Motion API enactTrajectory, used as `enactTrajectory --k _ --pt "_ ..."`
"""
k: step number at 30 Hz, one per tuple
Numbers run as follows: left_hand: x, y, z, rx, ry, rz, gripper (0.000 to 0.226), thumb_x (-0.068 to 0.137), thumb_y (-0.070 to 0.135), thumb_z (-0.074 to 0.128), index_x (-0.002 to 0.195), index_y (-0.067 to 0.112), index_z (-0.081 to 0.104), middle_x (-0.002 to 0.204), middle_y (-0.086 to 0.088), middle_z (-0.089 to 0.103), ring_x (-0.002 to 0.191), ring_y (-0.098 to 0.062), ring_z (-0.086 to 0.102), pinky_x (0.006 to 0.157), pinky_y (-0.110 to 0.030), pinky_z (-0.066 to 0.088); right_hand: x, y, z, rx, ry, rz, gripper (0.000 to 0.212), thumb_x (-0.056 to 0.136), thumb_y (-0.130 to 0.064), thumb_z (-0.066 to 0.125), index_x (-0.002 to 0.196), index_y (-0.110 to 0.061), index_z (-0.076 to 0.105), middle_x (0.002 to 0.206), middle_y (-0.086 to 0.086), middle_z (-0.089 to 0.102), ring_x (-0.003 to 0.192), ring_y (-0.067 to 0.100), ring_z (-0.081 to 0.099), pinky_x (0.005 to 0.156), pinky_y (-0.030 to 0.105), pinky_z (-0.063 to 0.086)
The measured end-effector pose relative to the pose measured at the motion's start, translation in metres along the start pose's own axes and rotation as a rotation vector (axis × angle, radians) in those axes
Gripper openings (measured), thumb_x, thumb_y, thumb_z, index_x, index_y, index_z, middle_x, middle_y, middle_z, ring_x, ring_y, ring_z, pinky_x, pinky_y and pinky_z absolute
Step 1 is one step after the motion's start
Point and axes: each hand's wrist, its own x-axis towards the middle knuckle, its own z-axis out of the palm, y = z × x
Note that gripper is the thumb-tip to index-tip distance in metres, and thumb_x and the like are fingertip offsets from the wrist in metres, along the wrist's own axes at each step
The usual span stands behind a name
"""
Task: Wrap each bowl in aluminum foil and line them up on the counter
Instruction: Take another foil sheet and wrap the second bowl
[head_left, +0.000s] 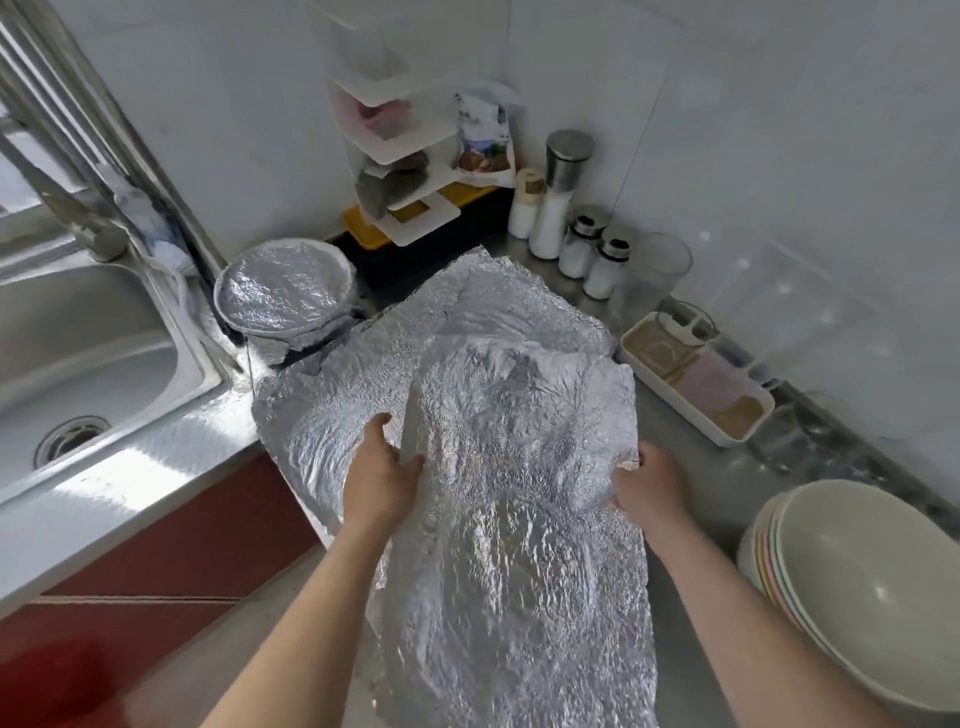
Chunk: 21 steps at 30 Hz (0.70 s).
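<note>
A long crinkled sheet of aluminum foil (509, 545) lies over the counter and hangs past its front edge, its far part folded back toward me. My left hand (382, 478) pinches the foil's left fold. My right hand (647, 488) grips its right edge. A bulge under the foil between my hands may be a bowl; I cannot tell. A bowl wrapped in foil (284, 293) stands at the back left beside the sink. A stack of bare cream bowls (862, 587) sits at the right.
A steel sink (88, 364) with a tap is on the left. Salt shakers (592, 260), a white rack (395, 171), a yellow-lidded black box (410, 249) and a white divided tray (696, 382) line the tiled back wall.
</note>
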Motion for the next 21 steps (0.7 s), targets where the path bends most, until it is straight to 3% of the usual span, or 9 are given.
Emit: enactTrajectory --k 2,6,9,12,14,17,21 --pt "-0.001 0.002 -0.003 -0.151 0.003 -0.079 0.06 0.091 0.012 0.067 0.144 0.012 0.038 0.083 -0.001 0.057 0.067 -0.013 0.054 0.056 -0.028 0.043 0.006 -0.008 -0.001 -0.034 0.005 -0.032 0.034 0.084 -0.009 0.053 0.117 -0.009 0.06 0.102 0.015 0.067 0.069 0.022 0.052 0.047 0.024 0.035" --pt "-0.002 -0.001 -0.024 -0.42 0.044 -0.138 0.048 0.089 0.008 0.069 0.134 0.015 0.055 0.074 -0.003 0.057 0.065 -0.019 0.054 0.064 -0.032 0.045 0.009 -0.035 -0.011 0.058 0.038 -0.089 0.005 0.083 -0.01 0.057 0.083 -0.007 0.061 0.078 0.016 0.067 0.059 0.026 0.056 0.052 0.031 0.04" --pt "-0.008 0.008 -0.053 -0.57 0.061 -0.033 0.055 0.09 0.006 0.067 0.133 0.036 0.051 0.083 -0.002 0.057 0.074 -0.017 0.058 0.075 -0.035 0.05 0.006 -0.06 -0.026 0.309 -0.008 -0.091 0.004 0.083 -0.006 0.066 0.084 -0.01 0.065 0.074 0.012 0.067 0.059 0.026 0.059 0.057 0.036 0.049" --pt "-0.016 0.021 -0.079 -0.637 0.053 0.072 0.063 0.088 0.005 0.069 0.131 0.046 0.049 0.1 -0.002 0.055 0.085 -0.011 0.06 0.075 -0.026 0.052 0.0 -0.079 -0.042 0.548 -0.119 -0.011 0.006 0.085 -0.008 0.07 0.082 -0.01 0.065 0.083 0.01 0.061 0.061 0.019 0.055 0.048 0.024 0.049" --pt "-0.021 0.027 -0.093 -0.675 0.072 0.12 0.055 0.087 0.003 0.069 0.122 0.043 0.058 0.099 -0.007 0.056 0.084 -0.016 0.058 0.07 -0.022 0.05 -0.005 -0.088 -0.052 0.646 -0.181 0.025 0.007 0.085 -0.01 0.071 0.087 -0.007 0.065 0.093 0.013 0.061 0.063 0.02 0.055 0.041 0.019 0.046" --pt "-0.032 0.032 -0.105 -0.741 0.102 0.162 0.039 0.087 -0.002 0.067 0.101 0.035 0.068 0.079 -0.008 0.06 0.073 -0.021 0.053 0.068 -0.031 0.046 -0.011 -0.094 -0.064 0.643 -0.218 0.016 0.025 0.083 -0.011 0.073 0.101 0.004 0.064 0.096 0.017 0.057 0.063 0.02 0.051 0.038 0.019 0.044" --pt "-0.052 0.036 -0.117 -0.807 0.164 0.207 0.033 0.086 -0.002 0.068 0.104 0.025 0.061 0.068 -0.003 0.059 0.061 -0.011 0.053 0.06 -0.02 0.046 -0.026 -0.099 -0.079 0.681 -0.29 0.026 0.029 0.079 -0.011 0.075 0.103 0.002 0.064 0.094 0.011 0.06 0.065 0.015 0.05 0.038 0.019 0.044"
